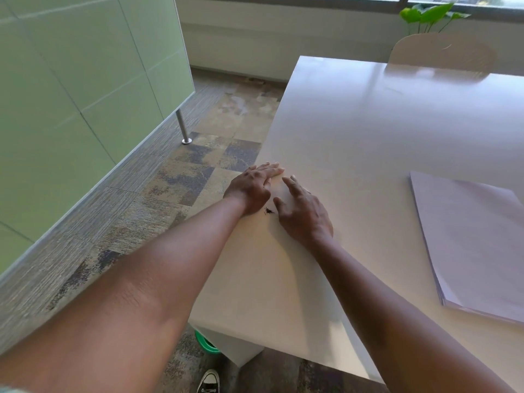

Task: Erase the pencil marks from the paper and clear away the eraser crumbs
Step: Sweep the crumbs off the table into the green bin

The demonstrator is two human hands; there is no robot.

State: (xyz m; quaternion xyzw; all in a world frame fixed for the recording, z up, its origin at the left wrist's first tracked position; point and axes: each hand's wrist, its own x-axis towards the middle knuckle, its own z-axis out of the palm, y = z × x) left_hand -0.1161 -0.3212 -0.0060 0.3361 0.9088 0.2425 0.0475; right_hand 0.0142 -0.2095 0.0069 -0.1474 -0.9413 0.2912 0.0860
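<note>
Both flat, fingers straight: left hand [253, 186], right hand [302, 211]; eraser crumbs [268, 211] between.

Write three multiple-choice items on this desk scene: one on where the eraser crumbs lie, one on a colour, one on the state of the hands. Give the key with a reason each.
1. Where is the small dark clump of eraser crumbs?
A. On the stack of paper
B. On the white table between the two hands
C. On the carpet

2. What colour is the object on the floor under the table's near corner?
A. Green
B. Red
C. Black

3. How are the hands?
A. Both clenched in fists
B. One grips a pencil
C. Both open, fingers fairly straight

Key:
1 B: the crumbs sit on the table between the left hand and right hand, well away from the stack of paper.
2 A: the green object shows there.
3 C: neither hand holds anything.
</note>
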